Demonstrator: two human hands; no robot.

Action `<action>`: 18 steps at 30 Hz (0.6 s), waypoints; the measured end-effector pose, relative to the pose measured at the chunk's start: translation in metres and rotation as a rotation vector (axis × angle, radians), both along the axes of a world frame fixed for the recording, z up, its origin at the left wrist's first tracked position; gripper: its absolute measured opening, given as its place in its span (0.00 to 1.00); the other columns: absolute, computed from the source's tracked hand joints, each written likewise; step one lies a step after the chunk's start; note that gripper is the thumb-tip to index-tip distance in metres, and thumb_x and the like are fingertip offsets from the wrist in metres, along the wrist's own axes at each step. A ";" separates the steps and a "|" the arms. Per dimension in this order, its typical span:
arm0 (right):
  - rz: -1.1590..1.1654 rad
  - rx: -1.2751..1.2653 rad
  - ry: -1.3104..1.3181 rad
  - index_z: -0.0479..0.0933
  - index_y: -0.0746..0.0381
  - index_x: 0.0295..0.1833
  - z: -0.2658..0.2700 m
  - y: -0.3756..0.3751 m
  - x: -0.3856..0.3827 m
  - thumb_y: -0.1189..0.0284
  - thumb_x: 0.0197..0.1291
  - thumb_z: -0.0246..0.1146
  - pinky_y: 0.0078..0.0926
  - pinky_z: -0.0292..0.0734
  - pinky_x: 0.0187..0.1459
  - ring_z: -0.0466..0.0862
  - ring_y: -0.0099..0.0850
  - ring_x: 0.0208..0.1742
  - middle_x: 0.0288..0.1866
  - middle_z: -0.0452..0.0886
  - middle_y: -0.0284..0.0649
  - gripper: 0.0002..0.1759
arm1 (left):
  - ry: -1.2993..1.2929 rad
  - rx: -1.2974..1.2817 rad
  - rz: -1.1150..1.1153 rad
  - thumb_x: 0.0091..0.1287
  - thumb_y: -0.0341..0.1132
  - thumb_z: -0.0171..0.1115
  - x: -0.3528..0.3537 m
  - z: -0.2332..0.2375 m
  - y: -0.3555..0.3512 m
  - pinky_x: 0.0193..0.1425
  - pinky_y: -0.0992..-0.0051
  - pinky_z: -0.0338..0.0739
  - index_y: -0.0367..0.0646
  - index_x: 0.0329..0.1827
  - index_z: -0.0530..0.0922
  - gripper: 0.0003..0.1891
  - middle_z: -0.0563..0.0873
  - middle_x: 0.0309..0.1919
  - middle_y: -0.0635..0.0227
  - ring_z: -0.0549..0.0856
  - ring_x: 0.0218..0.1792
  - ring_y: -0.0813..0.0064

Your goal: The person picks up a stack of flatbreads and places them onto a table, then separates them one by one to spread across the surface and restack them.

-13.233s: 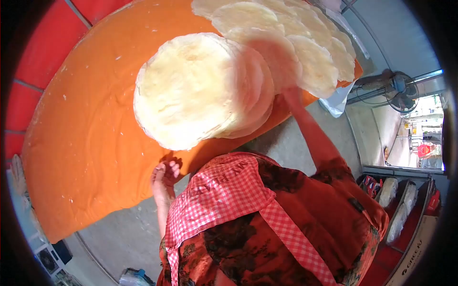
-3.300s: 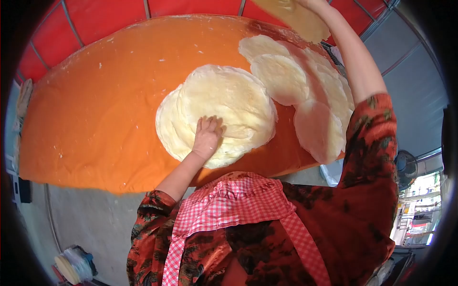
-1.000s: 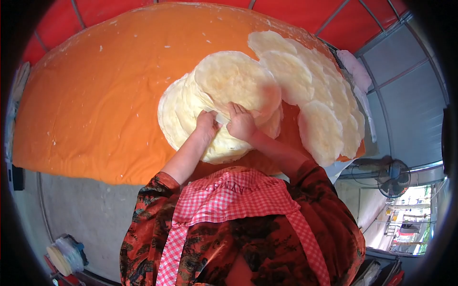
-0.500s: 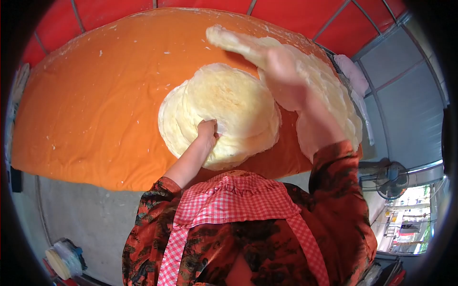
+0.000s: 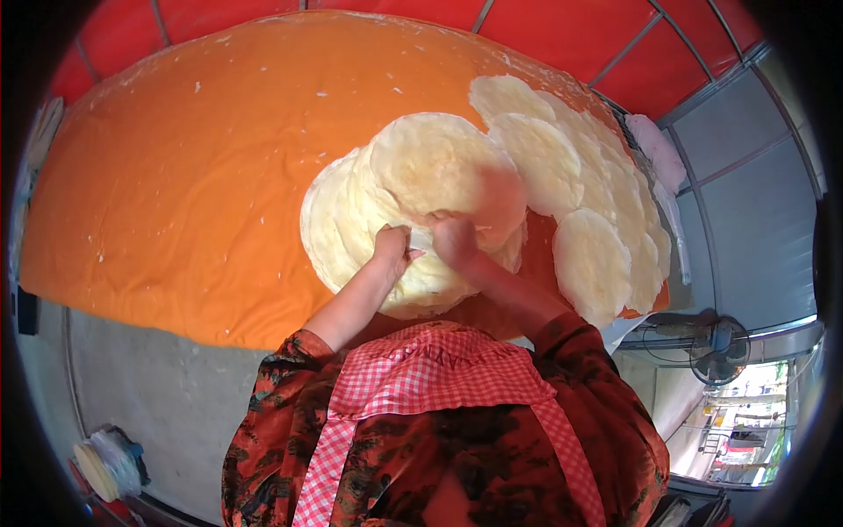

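Note:
A stack of thin, round, pale sheets that look like flat dough [image 5: 351, 206] lies in front of me on an orange cloth [image 5: 193, 202]. Its top sheet [image 5: 430, 158] is spread over the upper right of the stack. My left hand [image 5: 392, 244] is closed at the near part of the stack, with a small white flat piece [image 5: 421, 238] sticking out of its fingers. Close beside it, my right hand [image 5: 455, 241] is curled at the lower edge of the top sheet, slightly blurred. What its fingers hold is hidden.
More round sheets [image 5: 593, 263] overlap along the right side of the cloth. A fan [image 5: 720, 347] stands beyond the right edge. Pink and white bags [image 5: 657, 149] lie by the grey wall panels. A wrapped round bundle [image 5: 110, 470] is on the floor at lower left.
My right hand has come down and left from the upper right, where it was swinging a sheet. A sheet now lies flat atop the stack. My left hand has barely moved.

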State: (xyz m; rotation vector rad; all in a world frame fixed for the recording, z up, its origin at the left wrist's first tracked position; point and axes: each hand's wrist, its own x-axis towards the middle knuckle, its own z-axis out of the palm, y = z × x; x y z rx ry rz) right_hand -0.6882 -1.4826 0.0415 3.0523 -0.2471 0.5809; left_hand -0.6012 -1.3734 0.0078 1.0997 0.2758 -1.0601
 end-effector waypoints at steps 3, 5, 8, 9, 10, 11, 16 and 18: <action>-0.052 0.025 0.052 0.81 0.62 0.39 -0.001 0.008 -0.002 0.76 0.46 0.59 0.38 0.78 0.43 0.82 0.45 0.38 0.35 0.81 0.45 0.12 | -0.013 -0.042 0.009 0.69 0.27 0.47 0.001 0.001 0.000 0.31 0.62 0.85 0.43 0.51 0.68 0.09 0.79 0.37 0.60 0.82 0.35 0.63; 0.069 0.009 -0.100 0.77 0.61 0.39 -0.001 0.012 -0.005 0.73 0.48 0.61 0.37 0.79 0.39 0.82 0.43 0.39 0.34 0.81 0.43 0.10 | -0.026 -0.072 -0.014 0.69 0.27 0.45 0.003 -0.005 0.001 0.31 0.63 0.85 0.42 0.51 0.68 0.10 0.80 0.39 0.59 0.83 0.36 0.62; 0.134 0.062 -0.223 0.79 0.61 0.43 0.005 0.013 -0.010 0.71 0.50 0.64 0.39 0.78 0.42 0.82 0.45 0.40 0.35 0.81 0.47 0.13 | 0.007 -0.123 -0.028 0.71 0.30 0.43 0.006 -0.008 0.000 0.38 0.62 0.85 0.40 0.52 0.69 0.10 0.80 0.43 0.57 0.84 0.40 0.61; 0.136 0.095 -0.241 0.80 0.61 0.45 0.008 0.013 -0.013 0.71 0.50 0.65 0.40 0.77 0.45 0.82 0.47 0.41 0.36 0.81 0.50 0.15 | 0.031 -0.139 -0.029 0.73 0.31 0.43 0.006 -0.007 0.000 0.41 0.61 0.85 0.39 0.53 0.69 0.11 0.80 0.45 0.56 0.84 0.41 0.60; 0.045 0.182 -0.130 0.81 0.60 0.46 0.003 0.004 -0.012 0.71 0.51 0.64 0.40 0.77 0.45 0.82 0.45 0.41 0.36 0.81 0.50 0.14 | 0.065 -0.202 -0.034 0.74 0.35 0.42 0.004 -0.006 0.000 0.46 0.59 0.83 0.39 0.54 0.69 0.13 0.80 0.47 0.55 0.83 0.44 0.59; -0.047 0.269 -0.020 0.81 0.59 0.46 -0.005 -0.013 -0.006 0.71 0.53 0.63 0.39 0.77 0.45 0.83 0.44 0.42 0.37 0.82 0.50 0.13 | 0.096 -0.265 -0.039 0.75 0.39 0.42 0.002 0.004 0.001 0.50 0.58 0.82 0.38 0.56 0.69 0.15 0.79 0.48 0.54 0.83 0.47 0.57; -0.010 0.099 -0.044 0.83 0.57 0.41 0.095 -0.098 0.036 0.71 0.58 0.51 0.46 0.77 0.39 0.83 0.47 0.36 0.34 0.83 0.52 0.14 | 0.098 -0.434 -0.021 0.74 0.60 0.37 0.000 0.017 0.012 0.64 0.53 0.73 0.36 0.65 0.62 0.34 0.73 0.59 0.44 0.77 0.60 0.50; -0.045 -0.059 0.062 0.83 0.56 0.43 0.162 -0.076 0.021 0.72 0.57 0.52 0.45 0.77 0.40 0.83 0.48 0.37 0.34 0.83 0.49 0.14 | 0.223 -0.432 0.027 0.73 0.64 0.35 0.005 0.017 0.022 0.65 0.52 0.72 0.34 0.68 0.59 0.39 0.69 0.63 0.40 0.74 0.63 0.47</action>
